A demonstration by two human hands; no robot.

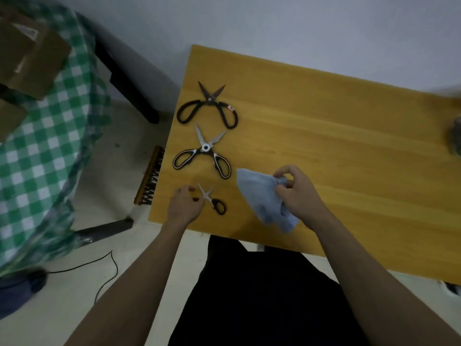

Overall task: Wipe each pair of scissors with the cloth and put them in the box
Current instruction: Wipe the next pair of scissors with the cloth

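A yellow wooden table [324,121] stands against a pale wall [274,26], green checked cloth [50,146] to its left.

Honey-yellow table [324,136] with faint wood grain fills the right. At its nine o'clock edge, three pairs in a column: at twelve o'clock of that column, the big scissors [207,106], black handles, dark blades with a coppery tint. Below them, the middle scissors [204,152], silver blades, black handles lined in white, white ring at the pivot. At six o'clock, the small scissors [212,199], silver blades, black handles. To their three o'clock, a pale blue cloth [262,198], plain. Far off at nine o'clock, a green-and-white checked fabric [50,136] with brown cardboard boxes [27,56] on it. Grey-white wall [274,23], cream floor [82,283], black clothing [262,295] at six o'clock.
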